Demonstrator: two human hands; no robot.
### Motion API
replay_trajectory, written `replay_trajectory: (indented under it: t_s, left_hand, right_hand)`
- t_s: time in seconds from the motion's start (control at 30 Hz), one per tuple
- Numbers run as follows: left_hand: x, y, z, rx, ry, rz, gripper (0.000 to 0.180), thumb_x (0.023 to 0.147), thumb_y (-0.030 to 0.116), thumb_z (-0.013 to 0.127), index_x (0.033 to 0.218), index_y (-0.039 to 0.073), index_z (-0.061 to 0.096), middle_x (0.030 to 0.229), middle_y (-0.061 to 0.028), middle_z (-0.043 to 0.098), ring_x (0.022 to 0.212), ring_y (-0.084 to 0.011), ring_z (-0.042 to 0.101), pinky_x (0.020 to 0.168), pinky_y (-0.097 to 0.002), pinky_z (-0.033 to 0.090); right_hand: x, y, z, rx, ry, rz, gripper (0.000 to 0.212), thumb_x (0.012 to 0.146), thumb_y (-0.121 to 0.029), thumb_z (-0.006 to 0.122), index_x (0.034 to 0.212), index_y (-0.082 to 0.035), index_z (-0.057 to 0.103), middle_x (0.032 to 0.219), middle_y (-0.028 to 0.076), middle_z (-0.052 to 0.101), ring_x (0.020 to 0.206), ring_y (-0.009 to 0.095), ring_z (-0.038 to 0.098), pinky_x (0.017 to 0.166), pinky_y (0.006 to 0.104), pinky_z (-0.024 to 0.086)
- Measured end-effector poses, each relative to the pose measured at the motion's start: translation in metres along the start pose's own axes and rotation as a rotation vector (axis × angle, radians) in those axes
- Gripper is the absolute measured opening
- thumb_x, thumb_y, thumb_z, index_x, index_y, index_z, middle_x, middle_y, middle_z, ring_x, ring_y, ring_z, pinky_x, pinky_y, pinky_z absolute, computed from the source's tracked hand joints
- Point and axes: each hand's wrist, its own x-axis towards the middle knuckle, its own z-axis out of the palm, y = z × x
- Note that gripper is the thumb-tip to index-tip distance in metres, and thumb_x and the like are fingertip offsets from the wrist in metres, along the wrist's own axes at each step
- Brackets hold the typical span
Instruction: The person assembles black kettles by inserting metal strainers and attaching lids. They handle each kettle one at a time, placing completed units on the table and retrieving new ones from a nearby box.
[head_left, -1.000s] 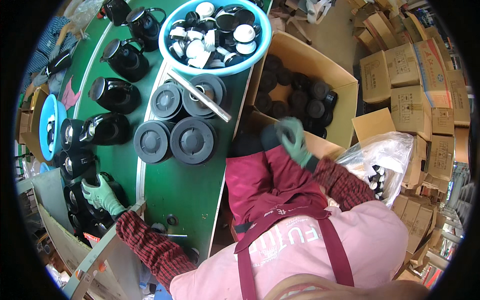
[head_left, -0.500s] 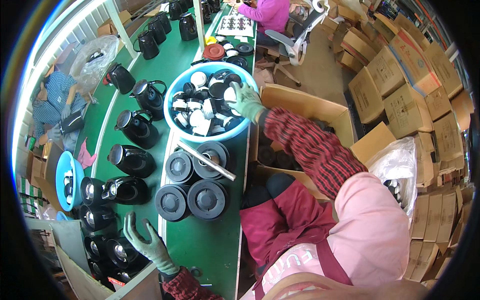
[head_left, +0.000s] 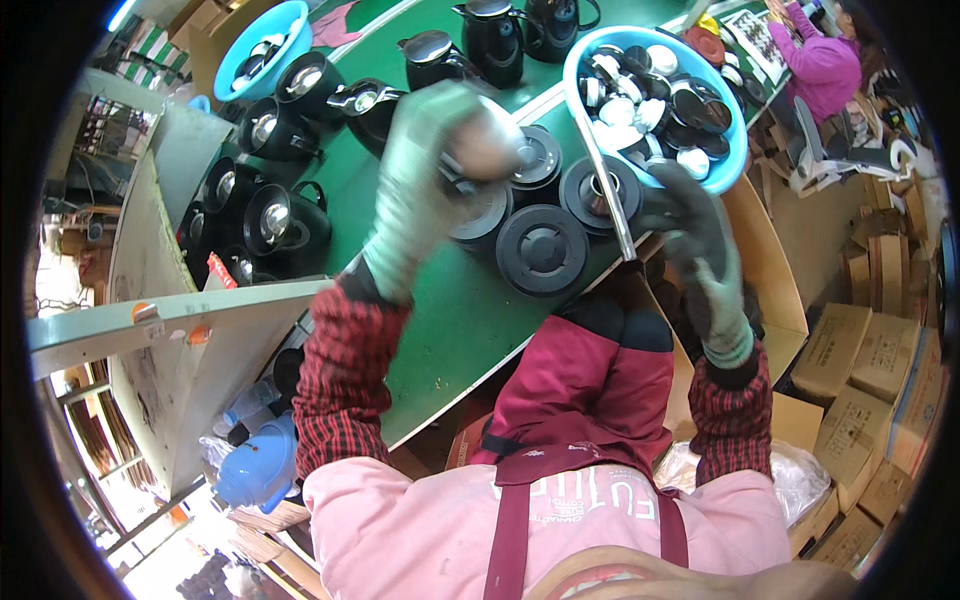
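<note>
My left hand (head_left: 415, 190), in a green glove and smeared by motion, is closed round a shiny round object (head_left: 490, 145) with a dark part below it; its kind cannot be made out. It is held above stacks of black round ribbed discs (head_left: 542, 250) on the green table. My right hand (head_left: 705, 260), its glove dark on the palm, is raised beside the discs with fingers apart and nothing visible in them. Left of it, a silver metal bar (head_left: 610, 200) slants over the discs. Beyond lies a light-blue basin (head_left: 740, 150) full of black and white caps.
Black jugs (head_left: 285, 220) with silvery insides crowd the left, by a grey metal frame (head_left: 200, 310). More lidded jugs (head_left: 490, 40) stand at the back. Another blue basin (head_left: 300, 35) sits far left. Cardboard boxes (head_left: 860, 420) are piled right; a co-worker in purple (head_left: 825, 70) sits far right.
My view has swung leftward. My right hand has left the caps in the basin and drawn back toward me. My left hand has risen over the discs and now holds the shiny round object.
</note>
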Motion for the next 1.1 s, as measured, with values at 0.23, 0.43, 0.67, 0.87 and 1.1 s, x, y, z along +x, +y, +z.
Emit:
replay_trajectory:
  t_s: [0.23, 0.43, 0.67, 0.87, 1.1]
  left_hand:
    - [0.006, -0.218, -0.023, 0.482, 0.265, -0.572, 0.087, 0.072, 0.044, 0.093, 0.141, 0.008, 0.054, 0.132, -0.017, 0.054, 0.117, -0.0335, 0.064, 0.098, -0.0454, 0.055]
    - [-0.014, -0.212, -0.025, 0.83, 0.347, -0.371, 0.121, 0.068, 0.065, 0.088, 0.159, 0.011, 0.029, 0.152, -0.0227, 0.037, 0.142, -0.041, 0.042, 0.114, -0.0576, 0.037]
    - [-0.139, -0.161, -0.087, 1.248, 0.022, -1.018, 0.095, 0.074, 0.054, 0.082, 0.149, 0.012, 0.043, 0.142, -0.019, 0.051, 0.132, -0.0417, 0.049, 0.103, -0.0614, 0.039]
    - [-0.176, -0.144, -0.102, 1.24, -0.109, -0.633, 0.049, 0.083, 0.026, 0.077, 0.128, 0.013, 0.064, 0.125, -0.0137, 0.065, 0.121, -0.0369, 0.06, 0.095, -0.0544, 0.049]
    - [-0.155, 0.037, -0.112, 0.661, -0.316, -0.225, 0.055, 0.08, 0.01, 0.079, 0.133, 0.011, 0.064, 0.134, -0.0151, 0.064, 0.122, -0.0391, 0.058, 0.106, -0.0519, 0.045]
  right_hand:
    - [-0.09, 0.041, -0.067, -0.153, 0.474, 0.172, 0.041, 0.11, -0.027, 0.054, 0.142, -0.003, 0.057, 0.129, 0.008, 0.066, 0.112, 0.016, 0.065, 0.096, 0.0292, 0.051]
    - [-0.134, 0.058, -0.078, -0.194, 0.555, 0.306, 0.037, 0.108, -0.024, 0.057, 0.139, -0.004, 0.06, 0.126, 0.007, 0.068, 0.11, 0.016, 0.066, 0.094, 0.029, 0.052]
    - [-0.142, 0.078, -0.069, -0.219, 0.487, 0.305, 0.035, 0.108, -0.02, 0.057, 0.138, -0.002, 0.06, 0.127, 0.008, 0.068, 0.111, 0.017, 0.066, 0.093, 0.0294, 0.053]
    - [-0.146, 0.08, -0.03, -0.151, 0.312, 0.209, 0.028, 0.105, -0.007, 0.059, 0.131, 0.002, 0.063, 0.125, 0.009, 0.068, 0.118, 0.017, 0.063, 0.105, 0.0299, 0.046]
    - [-0.151, 0.059, 0.046, -0.073, 0.142, -0.04, 0.032, 0.096, -0.007, 0.065, 0.128, -0.002, 0.064, 0.126, 0.012, 0.068, 0.118, 0.023, 0.065, 0.103, 0.0371, 0.05]
